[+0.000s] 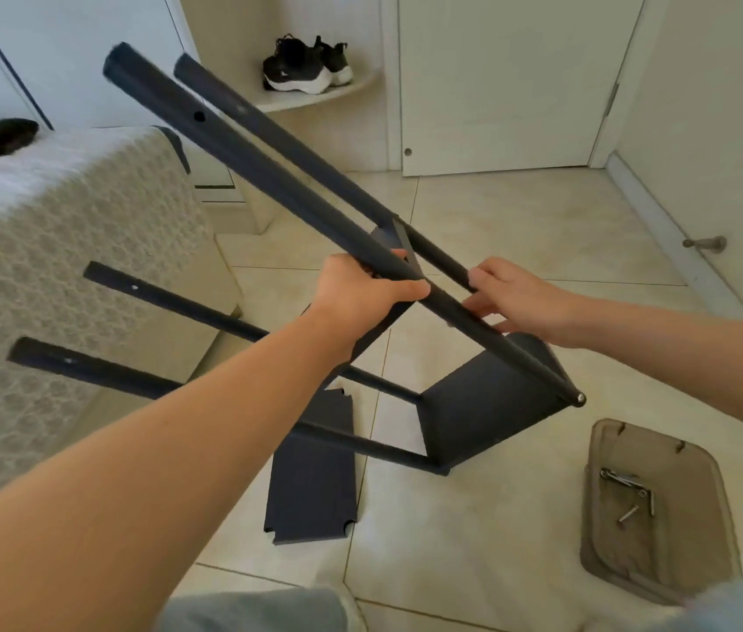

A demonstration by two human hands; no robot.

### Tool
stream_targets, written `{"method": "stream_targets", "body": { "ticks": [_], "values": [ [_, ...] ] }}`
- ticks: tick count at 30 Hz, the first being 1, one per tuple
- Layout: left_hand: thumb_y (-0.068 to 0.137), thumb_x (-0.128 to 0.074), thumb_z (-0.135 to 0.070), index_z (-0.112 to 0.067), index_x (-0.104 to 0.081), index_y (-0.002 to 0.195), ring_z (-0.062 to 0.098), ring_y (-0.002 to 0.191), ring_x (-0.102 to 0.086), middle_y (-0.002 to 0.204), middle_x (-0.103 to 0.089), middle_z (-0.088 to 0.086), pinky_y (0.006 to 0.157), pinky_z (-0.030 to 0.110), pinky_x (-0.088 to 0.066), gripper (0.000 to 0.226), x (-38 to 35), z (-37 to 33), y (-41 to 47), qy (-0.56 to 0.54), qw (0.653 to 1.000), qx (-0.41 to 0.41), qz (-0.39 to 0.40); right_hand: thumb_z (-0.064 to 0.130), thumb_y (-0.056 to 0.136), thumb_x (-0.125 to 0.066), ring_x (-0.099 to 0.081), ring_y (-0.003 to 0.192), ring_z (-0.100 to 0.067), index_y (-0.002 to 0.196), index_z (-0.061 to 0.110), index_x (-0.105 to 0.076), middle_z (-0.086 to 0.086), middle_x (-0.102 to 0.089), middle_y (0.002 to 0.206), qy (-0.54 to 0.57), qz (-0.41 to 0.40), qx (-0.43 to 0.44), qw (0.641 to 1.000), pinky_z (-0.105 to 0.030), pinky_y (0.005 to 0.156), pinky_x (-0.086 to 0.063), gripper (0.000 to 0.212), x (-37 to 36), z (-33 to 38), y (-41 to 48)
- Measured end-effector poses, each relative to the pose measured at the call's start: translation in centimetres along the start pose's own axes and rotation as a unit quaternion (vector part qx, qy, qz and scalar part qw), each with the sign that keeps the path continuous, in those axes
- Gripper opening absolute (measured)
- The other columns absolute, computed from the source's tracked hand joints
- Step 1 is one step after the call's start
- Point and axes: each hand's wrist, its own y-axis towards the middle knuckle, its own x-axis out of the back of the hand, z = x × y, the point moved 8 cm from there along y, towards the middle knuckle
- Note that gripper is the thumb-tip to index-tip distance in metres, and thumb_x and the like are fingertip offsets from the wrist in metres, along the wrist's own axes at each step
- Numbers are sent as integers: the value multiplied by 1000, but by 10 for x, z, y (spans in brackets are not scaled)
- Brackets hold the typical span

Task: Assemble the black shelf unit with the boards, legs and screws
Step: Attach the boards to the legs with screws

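Head view, item one: black shelf unit point(488, 403), partly built, held tilted above the tiled floor point(520, 230) in front of the person. Four legs run up and to the left, and two boards are fixed between them near their lower ends.

Left hand point(374, 289): wrapped tight round the near upper leg point(233, 146), at the level of the inner board.

Right hand point(520, 298): fingers curled on the end of the far upper leg point(296, 148), fingertips also touching the near one.

Two lower legs point(164, 303) point toward the bed point(64, 230).

Loose board point(315, 476): flat on the floor, under the unit.

Tray point(698, 517): on the floor to the right, holding screws point(628, 513) and small metal tools.

Background: white door point(497, 84), doorstop point(704, 244), black shoes point(306, 66) on a corner ledge.
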Motion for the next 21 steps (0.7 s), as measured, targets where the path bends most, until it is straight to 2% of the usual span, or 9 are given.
{"method": "stream_targets", "body": {
  "ticks": [2,5,8,11,14,19,21],
  "values": [
    [81,-83,-21,-24,-67,123,4,89,-58,100,-67,-8,75,21,-48,45,4,12,-5,-40,999,21,-11,40,106,-30,-63,109,-18,116,21,-44,-2,-73,105,16,-23,11,1000,-46,102,-43,25,-6,-8,-1],
    [81,-83,-20,-24,-67,124,5,89,-57,101,-67,-9,75,25,-47,46,10,35,-11,-89,994,62,-21,37,107,-30,-60,105,-11,113,21,-45,5,-71,103,57,-49,20,997,-36,100,-38,22,-15,-12,-6],
    [80,-83,-20,-27,-69,123,11,99,-60,108,-69,-5,88,36,-49,46,24,57,-12,-93,991,85,-35,36,107,-30,-58,99,-4,117,20,-45,7,-70,105,83,-37,17,996,-31,98,-33,24,-31,-12,-9],
    [82,-81,-19,-32,-69,115,16,111,-60,116,-70,-3,101,45,-48,37,40,78,-14,-97,991,90,-34,37,107,-29,-56,100,-6,120,19,-44,5,-68,112,87,-16,18,996,-29,96,-30,26,-49,-7,-7],
    [86,-77,-16,-36,-67,112,16,116,-61,118,-71,-4,107,52,-46,34,56,102,-23,-116,988,98,-32,36,107,-29,-56,94,0,117,21,-44,7,-66,107,71,10,29,997,-28,95,-31,23,-74,1,-2],
    [86,-74,-14,-36,-66,116,13,111,-64,112,-74,-11,109,50,-44,37,72,153,-45,-173,975,127,-48,39,107,-28,-55,105,-9,117,24,-41,10,-65,106,17,64,36,997,-31,98,-34,22,-120,1,5],
    [88,-72,-15,-33,-63,126,11,109,-65,112,-75,-13,110,49,-42,43,72,170,-52,-192,971,135,-46,39,107,-28,-55,107,-10,118,24,-39,11,-65,106,2,78,38,996,-31,97,-34,21,-131,0,6]
  ]
}}
